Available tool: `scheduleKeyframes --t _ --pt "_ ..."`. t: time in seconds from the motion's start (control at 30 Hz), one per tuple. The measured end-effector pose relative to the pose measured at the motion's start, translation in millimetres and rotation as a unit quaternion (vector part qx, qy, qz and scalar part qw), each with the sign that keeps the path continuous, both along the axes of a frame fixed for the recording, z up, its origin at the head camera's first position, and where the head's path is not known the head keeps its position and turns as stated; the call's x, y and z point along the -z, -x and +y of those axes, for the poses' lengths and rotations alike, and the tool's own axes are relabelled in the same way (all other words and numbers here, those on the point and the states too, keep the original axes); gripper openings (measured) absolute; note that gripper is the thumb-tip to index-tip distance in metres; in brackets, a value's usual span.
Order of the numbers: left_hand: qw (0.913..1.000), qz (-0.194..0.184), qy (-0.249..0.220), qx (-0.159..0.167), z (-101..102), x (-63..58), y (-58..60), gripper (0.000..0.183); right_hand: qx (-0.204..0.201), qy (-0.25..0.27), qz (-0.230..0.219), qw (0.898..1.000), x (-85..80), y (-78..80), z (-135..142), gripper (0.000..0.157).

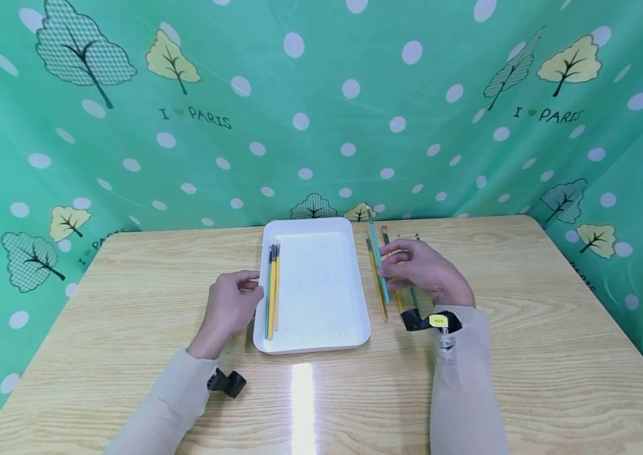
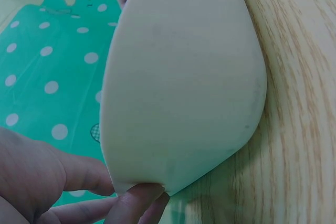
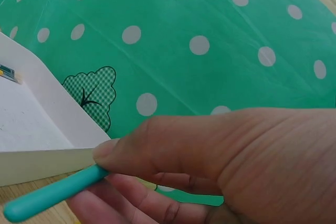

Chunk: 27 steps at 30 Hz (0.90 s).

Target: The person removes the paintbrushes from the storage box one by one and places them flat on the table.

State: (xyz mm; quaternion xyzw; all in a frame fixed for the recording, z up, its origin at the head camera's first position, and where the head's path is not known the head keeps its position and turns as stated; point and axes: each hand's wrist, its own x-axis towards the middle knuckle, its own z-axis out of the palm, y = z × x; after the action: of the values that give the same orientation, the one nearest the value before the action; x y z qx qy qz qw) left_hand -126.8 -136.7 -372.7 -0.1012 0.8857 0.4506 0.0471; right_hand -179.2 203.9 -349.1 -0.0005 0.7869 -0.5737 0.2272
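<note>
A white tray (image 1: 321, 284) sits on the table with several paintbrushes (image 1: 272, 294), yellow and teal, lying lengthwise along its left side. My left hand (image 1: 232, 306) grips the tray's left wall, and the left wrist view shows the fingers (image 2: 137, 203) at its edge. Just right of the tray, my right hand (image 1: 423, 268) pinches a teal paintbrush (image 1: 374, 240) by its handle, bristles pointing away from me. The rounded handle end (image 3: 47, 195) sticks out past the thumb in the right wrist view.
More paintbrushes lie under and beside my right hand, among them a yellow one (image 1: 377, 284) and a green-handled one (image 1: 415, 297). Behind the wooden table (image 1: 537, 354) hangs a green dotted curtain (image 1: 321, 139).
</note>
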Motion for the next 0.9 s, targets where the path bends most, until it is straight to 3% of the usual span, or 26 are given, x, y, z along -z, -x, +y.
scheduleKeyframes --t 0.9 --pt "1.0000 0.001 -0.001 -0.002 0.8 -0.1 0.5 0.039 0.026 -0.026 0.002 0.999 1.7 -5.5 28.4 0.052"
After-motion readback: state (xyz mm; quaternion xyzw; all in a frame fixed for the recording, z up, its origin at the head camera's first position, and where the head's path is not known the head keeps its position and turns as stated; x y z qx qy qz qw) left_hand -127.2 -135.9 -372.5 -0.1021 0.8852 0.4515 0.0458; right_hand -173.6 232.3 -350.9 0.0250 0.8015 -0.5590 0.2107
